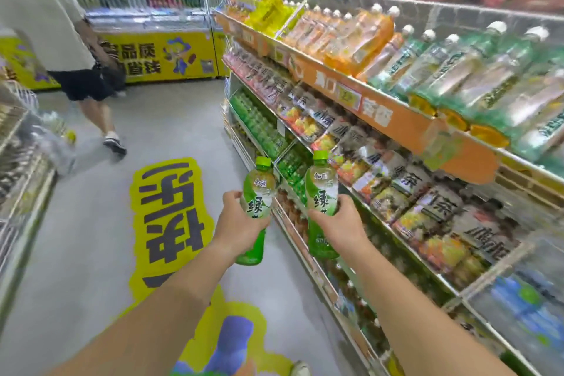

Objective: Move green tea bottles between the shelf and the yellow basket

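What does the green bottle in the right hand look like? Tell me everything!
The green tea bottle looks like clear plastic, with a bright green cap, a white-and-green label bearing big dark characters, and a green lower half. It is held nearly upright in the air, beside the shelf. The right hand grips its middle; nothing else touches it.

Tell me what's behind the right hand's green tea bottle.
Behind the green-capped plastic tea bottle, rows of small green shelved bottles show; the right hand covers whatever lies lower.
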Demonstrator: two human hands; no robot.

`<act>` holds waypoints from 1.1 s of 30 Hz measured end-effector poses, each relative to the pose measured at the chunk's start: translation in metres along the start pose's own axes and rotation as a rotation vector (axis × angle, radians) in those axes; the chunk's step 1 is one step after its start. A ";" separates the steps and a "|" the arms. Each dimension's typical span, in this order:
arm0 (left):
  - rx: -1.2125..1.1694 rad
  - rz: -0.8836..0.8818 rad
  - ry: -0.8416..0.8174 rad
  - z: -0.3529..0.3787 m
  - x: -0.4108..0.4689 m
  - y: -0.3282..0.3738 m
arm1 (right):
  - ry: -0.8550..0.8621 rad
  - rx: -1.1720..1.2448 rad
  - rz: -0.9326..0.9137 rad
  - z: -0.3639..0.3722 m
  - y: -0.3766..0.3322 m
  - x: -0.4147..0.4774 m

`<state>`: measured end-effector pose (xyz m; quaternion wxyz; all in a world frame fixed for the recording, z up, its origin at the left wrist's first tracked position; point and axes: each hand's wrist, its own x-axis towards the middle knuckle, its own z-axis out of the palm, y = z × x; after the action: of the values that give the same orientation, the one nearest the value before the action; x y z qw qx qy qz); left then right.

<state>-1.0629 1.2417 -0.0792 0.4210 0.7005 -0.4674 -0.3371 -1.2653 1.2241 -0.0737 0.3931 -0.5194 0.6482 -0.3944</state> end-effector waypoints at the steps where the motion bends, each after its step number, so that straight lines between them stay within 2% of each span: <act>1: 0.005 -0.010 0.005 -0.002 0.018 -0.003 | -0.010 -0.004 -0.007 0.012 -0.001 0.018; 13: 0.114 -0.114 -0.021 0.005 0.212 -0.024 | -0.099 0.086 0.095 0.109 -0.001 0.196; 18: 0.177 -0.137 -0.153 0.030 0.284 -0.044 | -0.019 0.077 0.191 0.138 0.028 0.240; 21: 0.250 -0.143 -0.296 0.054 0.328 -0.067 | 0.046 0.075 0.275 0.156 0.051 0.259; 29: 0.357 -0.033 -0.611 0.135 0.411 -0.120 | 0.338 0.162 0.560 0.189 0.130 0.285; 33: 0.401 0.041 -0.788 0.193 0.421 -0.159 | 0.467 0.217 0.631 0.187 0.180 0.285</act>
<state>-1.0295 0.8271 -0.3364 0.0728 0.5768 -0.6623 -0.4726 -1.2022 0.9518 -0.3391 0.3894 -0.1471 0.8023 -0.4279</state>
